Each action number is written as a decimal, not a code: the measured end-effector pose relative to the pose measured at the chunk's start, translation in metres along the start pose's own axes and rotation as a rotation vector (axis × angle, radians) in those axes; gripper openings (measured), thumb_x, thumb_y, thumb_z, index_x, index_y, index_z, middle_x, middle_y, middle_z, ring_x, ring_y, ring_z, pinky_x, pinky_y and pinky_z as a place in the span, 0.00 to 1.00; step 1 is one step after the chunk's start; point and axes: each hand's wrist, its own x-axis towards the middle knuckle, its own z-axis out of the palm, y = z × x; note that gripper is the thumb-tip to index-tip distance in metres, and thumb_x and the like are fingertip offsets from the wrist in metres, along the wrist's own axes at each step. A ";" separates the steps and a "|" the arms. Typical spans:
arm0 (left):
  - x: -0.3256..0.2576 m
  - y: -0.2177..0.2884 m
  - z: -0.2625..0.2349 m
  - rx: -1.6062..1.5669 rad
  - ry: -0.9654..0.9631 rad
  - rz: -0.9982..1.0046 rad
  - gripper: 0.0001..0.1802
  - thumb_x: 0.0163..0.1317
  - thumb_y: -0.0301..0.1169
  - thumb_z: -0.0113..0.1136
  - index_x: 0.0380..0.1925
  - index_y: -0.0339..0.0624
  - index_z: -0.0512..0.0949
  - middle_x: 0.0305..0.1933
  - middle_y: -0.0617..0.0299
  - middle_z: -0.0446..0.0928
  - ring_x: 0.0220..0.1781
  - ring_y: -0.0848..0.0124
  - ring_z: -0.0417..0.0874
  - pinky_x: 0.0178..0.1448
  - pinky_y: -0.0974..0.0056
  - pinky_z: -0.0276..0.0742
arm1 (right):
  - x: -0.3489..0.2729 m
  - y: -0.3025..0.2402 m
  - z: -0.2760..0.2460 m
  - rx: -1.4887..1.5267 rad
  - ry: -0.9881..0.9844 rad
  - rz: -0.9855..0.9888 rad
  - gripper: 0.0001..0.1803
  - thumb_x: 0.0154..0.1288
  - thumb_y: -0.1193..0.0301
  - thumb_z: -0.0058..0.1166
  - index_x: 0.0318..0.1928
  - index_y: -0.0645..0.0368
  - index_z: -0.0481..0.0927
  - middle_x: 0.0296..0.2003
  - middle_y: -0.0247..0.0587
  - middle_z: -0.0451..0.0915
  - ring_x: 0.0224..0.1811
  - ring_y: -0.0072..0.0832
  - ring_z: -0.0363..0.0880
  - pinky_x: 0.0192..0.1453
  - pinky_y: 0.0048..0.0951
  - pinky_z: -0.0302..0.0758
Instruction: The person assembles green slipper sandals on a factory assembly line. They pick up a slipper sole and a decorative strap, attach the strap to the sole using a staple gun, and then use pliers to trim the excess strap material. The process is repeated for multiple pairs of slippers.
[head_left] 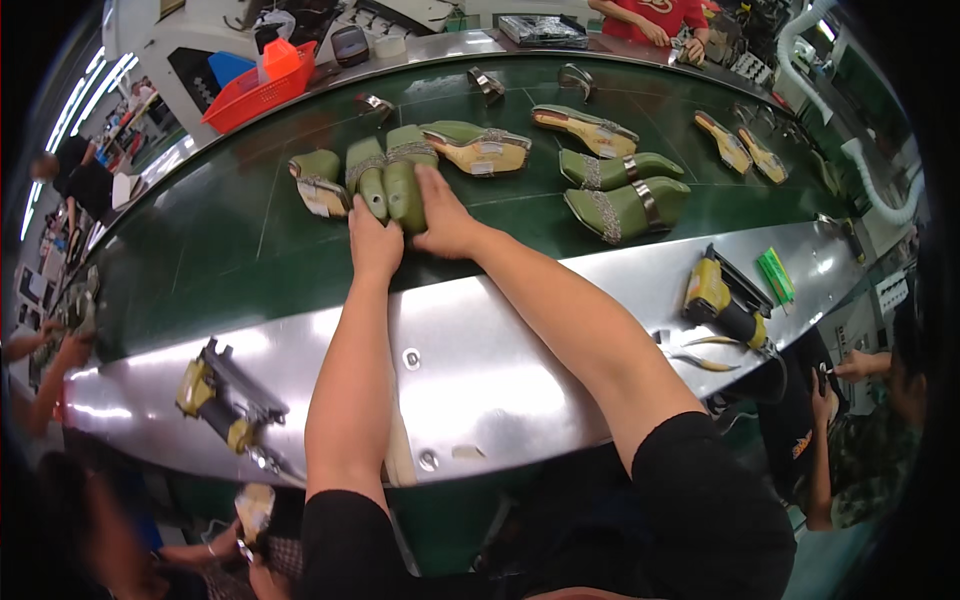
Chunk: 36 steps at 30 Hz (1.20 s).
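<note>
Both my arms reach over the metal edge onto a green work surface, where two green shoe lasts with glittery straps stand side by side. My left hand (pixel 377 243) is closed on the heel end of the left shoe last (pixel 370 190). Against the outer side of the right shoe last (pixel 405 195), my right hand (pixel 446 218) is closed, fingers pressed along it. Just left of them lies another strapped last (pixel 318 180), its pale sole partly showing. A last on its side (pixel 478 148), beige sole facing me, lies beyond my right hand.
Two upright lasts with metal clips (pixel 622 208) stand to the right, near several sole-up lasts. Yellow air staplers (pixel 212 400) rest at both ends of the metal ledge (pixel 480 370). Pincers (pixel 700 352) and a green box (pixel 775 277) lie right. A red basket (pixel 262 90) stands far left. Co-workers sit around.
</note>
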 end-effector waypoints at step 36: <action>0.098 -0.084 -0.025 0.086 0.291 -0.348 0.52 0.57 0.46 0.70 0.74 0.26 0.60 0.76 0.35 0.66 0.78 0.41 0.66 0.81 0.47 0.62 | 0.013 0.045 -0.074 0.082 0.338 0.481 0.38 0.51 0.57 0.77 0.55 0.73 0.79 0.50 0.67 0.85 0.54 0.57 0.86 0.60 0.44 0.81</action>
